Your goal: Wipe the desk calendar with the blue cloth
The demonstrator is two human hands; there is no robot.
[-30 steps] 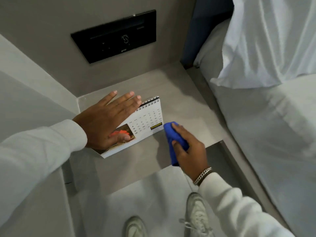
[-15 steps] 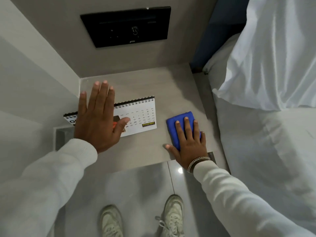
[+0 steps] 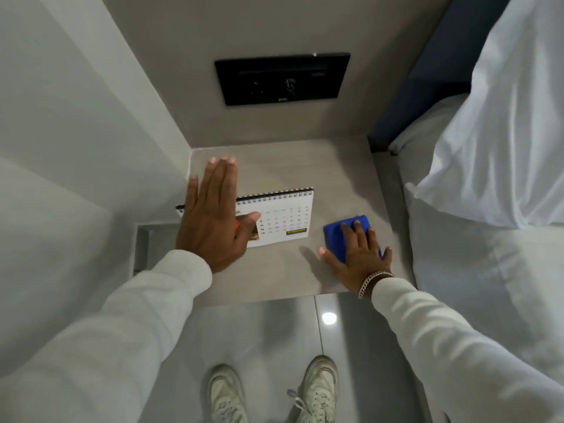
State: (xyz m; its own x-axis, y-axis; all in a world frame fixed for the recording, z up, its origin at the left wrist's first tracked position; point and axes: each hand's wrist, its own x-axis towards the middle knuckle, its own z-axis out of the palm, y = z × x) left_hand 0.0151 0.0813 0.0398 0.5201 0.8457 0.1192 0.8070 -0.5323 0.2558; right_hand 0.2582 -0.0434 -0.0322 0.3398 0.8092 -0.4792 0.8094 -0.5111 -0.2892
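Note:
A white spiral-bound desk calendar lies flat on the grey bedside shelf, its binding toward the wall. My left hand is stretched flat over the calendar's left half with fingers together, hiding the picture there; I cannot tell whether it touches the page. To the right of the calendar, apart from it, the folded blue cloth rests on the shelf. My right hand presses flat on the cloth, fingers laid over it and thumb out to the left.
A black switch panel is set in the wall behind the shelf. A bed with a white pillow borders the shelf on the right. A wall closes the left side. My shoes stand on the glossy floor below.
The calendar went from tilted to lying flat and square to the wall. My right hand set the cloth down on the shelf and flattened on it. My left hand straightened.

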